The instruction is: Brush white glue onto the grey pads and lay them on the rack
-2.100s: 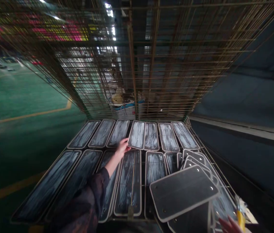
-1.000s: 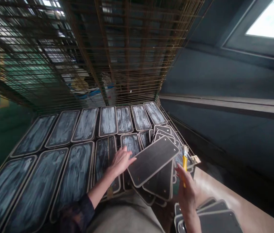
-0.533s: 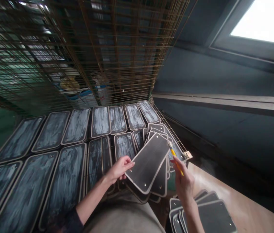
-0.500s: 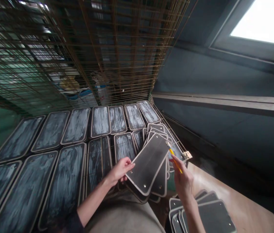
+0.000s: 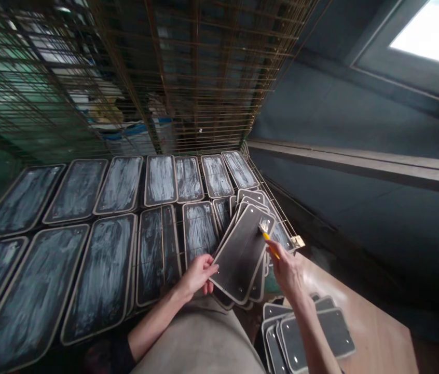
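My left hand (image 5: 200,272) pinches the lower left edge of a dark rectangular panel (image 5: 238,254) with a pale rim and small holes near its ends. This panel lies tilted on top of a fanned stack of similar panels. In my right hand (image 5: 287,267) is a paintbrush (image 5: 271,245) with a yellow handle. Its bristles touch the panel near the upper right corner, where a small whitish wet smear (image 5: 266,224) shows. The rest of that panel's face is plain dark grey.
Rows of panels streaked with white (image 5: 110,259) lie on a wire rack (image 5: 289,221). More dark panels (image 5: 316,332) are piled on a wooden board (image 5: 383,332) at lower right. A wire grid (image 5: 219,67) rises behind, and a blue-grey wall with a ledge (image 5: 344,161) stands at right.
The brush has moved from the panel's right edge inward onto its face, leaving a whitish smear near the upper corner. My left hand still holds the panel's edge. The camera view has shifted slightly.
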The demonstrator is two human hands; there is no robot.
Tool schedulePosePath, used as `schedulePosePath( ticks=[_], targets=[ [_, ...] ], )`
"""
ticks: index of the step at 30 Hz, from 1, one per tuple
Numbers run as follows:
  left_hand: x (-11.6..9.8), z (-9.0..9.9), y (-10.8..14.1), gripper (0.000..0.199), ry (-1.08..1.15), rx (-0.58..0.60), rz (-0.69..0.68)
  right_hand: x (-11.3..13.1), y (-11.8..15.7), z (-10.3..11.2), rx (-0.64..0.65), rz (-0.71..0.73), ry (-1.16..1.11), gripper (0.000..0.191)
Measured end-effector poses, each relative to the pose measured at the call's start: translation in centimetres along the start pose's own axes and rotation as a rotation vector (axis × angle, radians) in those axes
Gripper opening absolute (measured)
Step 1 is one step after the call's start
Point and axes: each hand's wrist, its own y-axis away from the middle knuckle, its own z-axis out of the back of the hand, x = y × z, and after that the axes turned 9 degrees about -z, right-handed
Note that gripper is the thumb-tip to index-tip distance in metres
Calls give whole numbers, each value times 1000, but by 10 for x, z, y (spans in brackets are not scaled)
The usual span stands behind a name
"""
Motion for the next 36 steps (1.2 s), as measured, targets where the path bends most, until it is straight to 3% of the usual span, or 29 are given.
schedulePosePath(
  ticks=[6, 10, 16, 20, 23, 27, 32, 36],
  targets=[
    [3, -6, 5, 35, 42, -51, -31, 42, 63, 23, 237, 62, -63, 25],
    [5, -8, 7, 33, 51, -58, -45, 71, 87, 39, 343, 56, -141, 22],
    [8, -4, 6, 33, 64, -46, -45, 81, 92, 60, 517, -138, -441, 21],
    [4, 1, 8, 34, 66, -28, -36, 64, 79, 50, 513, -306, -683, 25],
    [0, 2, 9, 33, 49, -4, -38, 44, 55, 28, 464, -369, -829, 28],
    [0, 2, 6, 30, 24, -2, -53, 13, 14, 4, 209, -385, -806, 30],
    [3, 3, 4, 30, 28, -4, -50, -5, -30, -2, -58, -315, -612, 29],
    [4, 5, 5, 29, 60, 34, -57, -3, -55, -8, -102, -200, -405, 28]
  ],
)
